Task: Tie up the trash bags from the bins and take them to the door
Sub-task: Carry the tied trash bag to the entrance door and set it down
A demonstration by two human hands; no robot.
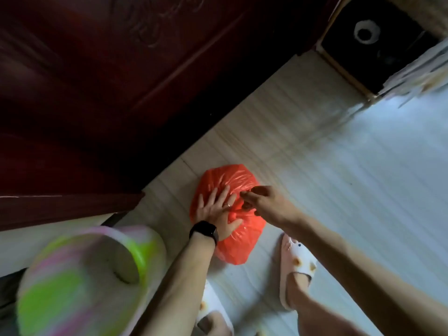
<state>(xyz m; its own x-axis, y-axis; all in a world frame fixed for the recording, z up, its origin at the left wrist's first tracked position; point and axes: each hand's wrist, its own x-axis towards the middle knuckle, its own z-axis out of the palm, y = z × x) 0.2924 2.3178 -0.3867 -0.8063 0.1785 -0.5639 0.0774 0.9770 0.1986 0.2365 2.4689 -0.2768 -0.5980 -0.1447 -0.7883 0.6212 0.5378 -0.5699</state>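
Left hand [218, 212] spread flat, pressing on red trash bag [230, 177] lying on floor [315, 166] beneath. Right hand [264, 204] beside it, pinching gathered neck. Apparently tying; next, cinching knot, then lifting toward door [97, 93] beyond fingertips.

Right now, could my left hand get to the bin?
Probably yes. The left hand lies flat on the bag, holding nothing, and the bin sits close beside that forearm with only bare floor between. The right hand pinches the bag's neck.
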